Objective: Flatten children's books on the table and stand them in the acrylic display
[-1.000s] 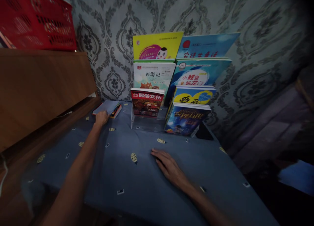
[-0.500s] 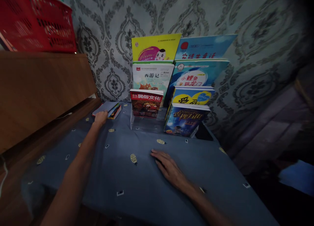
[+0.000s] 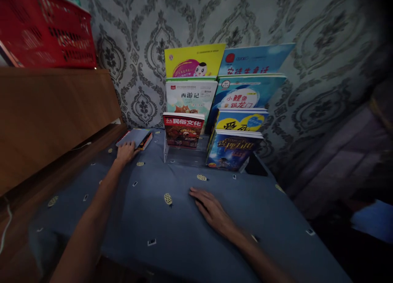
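My left hand [image 3: 125, 153] is at the near edge of a small stack of books at the far left of the table. Its fingers rest on the pale, plain cover of the top book [image 3: 134, 136], with the thumb out toward the right corner. Darker books with orange edges [image 3: 145, 141] show underneath. My right hand [image 3: 211, 209] lies palm down on the blue tablecloth [image 3: 184, 250], fingers extended and holding nothing. Ahead of it stands a clear tiered book rack [image 3: 184, 155], with a red book [image 3: 184, 131] and a dark blue book [image 3: 231, 151] in front.
Taller books, among them a yellow one [image 3: 196, 56] and a light-blue one [image 3: 258, 58], stand at the rack's back against patterned wallpaper. A red basket [image 3: 67, 33] sits on a wooden cabinet [image 3: 55, 119] at left. A dark flat object [image 3: 256, 166] lies right of the rack.
The top book, tilted up at its right side before, now lies flatter on the stack. My left hand's fingers have loosened over its cover. The right hand stays in place.
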The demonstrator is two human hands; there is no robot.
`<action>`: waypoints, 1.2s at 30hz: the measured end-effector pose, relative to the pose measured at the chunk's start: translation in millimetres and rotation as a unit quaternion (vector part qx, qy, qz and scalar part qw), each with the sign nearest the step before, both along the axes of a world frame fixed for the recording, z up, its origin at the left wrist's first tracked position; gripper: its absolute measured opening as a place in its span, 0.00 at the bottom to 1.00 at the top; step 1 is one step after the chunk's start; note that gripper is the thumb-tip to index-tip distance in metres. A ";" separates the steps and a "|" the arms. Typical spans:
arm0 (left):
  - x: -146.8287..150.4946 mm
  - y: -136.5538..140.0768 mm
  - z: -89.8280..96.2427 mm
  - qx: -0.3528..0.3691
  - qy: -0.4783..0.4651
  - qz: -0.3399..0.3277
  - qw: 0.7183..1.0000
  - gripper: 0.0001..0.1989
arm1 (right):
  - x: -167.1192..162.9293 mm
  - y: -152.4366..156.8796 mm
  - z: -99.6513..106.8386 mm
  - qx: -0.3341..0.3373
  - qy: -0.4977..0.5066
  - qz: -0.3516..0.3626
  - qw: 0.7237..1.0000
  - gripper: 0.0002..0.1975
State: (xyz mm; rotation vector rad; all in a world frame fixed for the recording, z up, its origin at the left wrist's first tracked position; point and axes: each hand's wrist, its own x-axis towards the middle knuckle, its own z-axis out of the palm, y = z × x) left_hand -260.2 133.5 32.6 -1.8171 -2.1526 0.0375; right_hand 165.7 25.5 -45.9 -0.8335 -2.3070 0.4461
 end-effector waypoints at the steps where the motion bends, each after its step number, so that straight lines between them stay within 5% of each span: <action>1: -0.8 0.5 -1.8 -0.005 -0.004 0.004 1.000 0.23 | 0.1 -1.0 2.0 0.000 -0.001 -0.001 1.000 0.18; 21: 6.5 -3.7 -3.5 -0.046 0.012 0.013 0.999 0.24 | 0.4 -2.4 4.4 0.010 0.003 -0.003 1.000 0.18; 36: 32.0 -34.7 -6.4 -0.057 0.020 0.013 0.998 0.26 | -1.0 4.6 -8.7 0.037 0.012 0.005 0.999 0.18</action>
